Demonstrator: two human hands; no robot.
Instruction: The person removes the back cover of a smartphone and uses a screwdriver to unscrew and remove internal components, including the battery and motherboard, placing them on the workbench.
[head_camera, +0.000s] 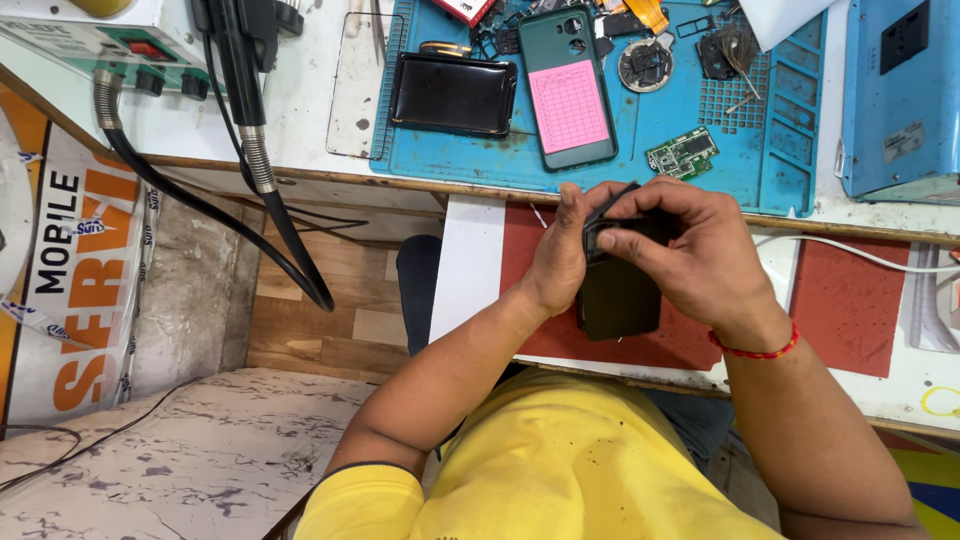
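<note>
Both hands, left hand (557, 262) and right hand (700, 255), clamp the dark phone (618, 295) clear of the blue repair mat (790, 150), fingertips bearing on its top edge.

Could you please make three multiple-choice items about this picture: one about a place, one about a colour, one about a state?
1. Where does the green phone with the pink paper lie?
A. on the blue mat
B. on the floor
C. on the person's lap

2. What colour is the thread on the right wrist?
A. green
B. red
C. white

3. How is the dark device held?
A. lying untouched
B. by one hand only
C. by both hands

Answers:
1. A: it lies face down on the mat, beside a small circuit board.
2. B: a red band circles that wrist.
3. C: the left hand and right hand both grip it.
</note>
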